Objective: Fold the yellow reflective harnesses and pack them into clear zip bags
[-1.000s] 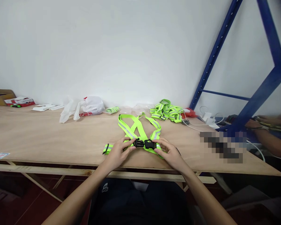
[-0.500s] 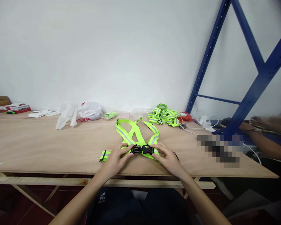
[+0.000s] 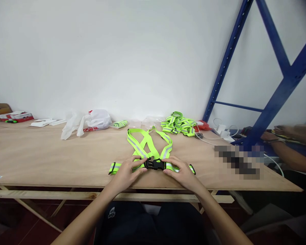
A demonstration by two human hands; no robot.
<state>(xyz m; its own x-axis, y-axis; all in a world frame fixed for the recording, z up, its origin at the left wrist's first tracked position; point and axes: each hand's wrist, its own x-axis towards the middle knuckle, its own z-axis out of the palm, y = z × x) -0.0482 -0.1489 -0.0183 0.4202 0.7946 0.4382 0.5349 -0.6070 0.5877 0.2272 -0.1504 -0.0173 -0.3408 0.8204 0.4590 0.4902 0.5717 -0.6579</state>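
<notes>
A neon-green reflective harness [image 3: 137, 146] with grey stripes lies spread on the wooden table, its straps crossing in the middle. At its front is a black side-release buckle. My left hand [image 3: 129, 170] pinches the pronged buckle half [image 3: 149, 164] between thumb and fingers. Closed on the socket half [image 3: 158, 164] is my right hand [image 3: 180, 171]. The prongs meet the socket's mouth and seem partly inside it, with some of their length still showing. Black strap adjusters show at both ends of the waist strap.
Behind the harness lies a heap of similar green straps [image 3: 178, 124]. A white plastic bag [image 3: 98, 119] and a folded green bundle [image 3: 120, 124] sit along the wall. White cables and a blue metal frame [image 3: 266, 112] stand at right, near another person's arm [image 3: 290, 154].
The two buckle halves have come together; the gap between them has closed. My right hand has shifted slightly left with the socket half, and the waist strap lies straighter.
</notes>
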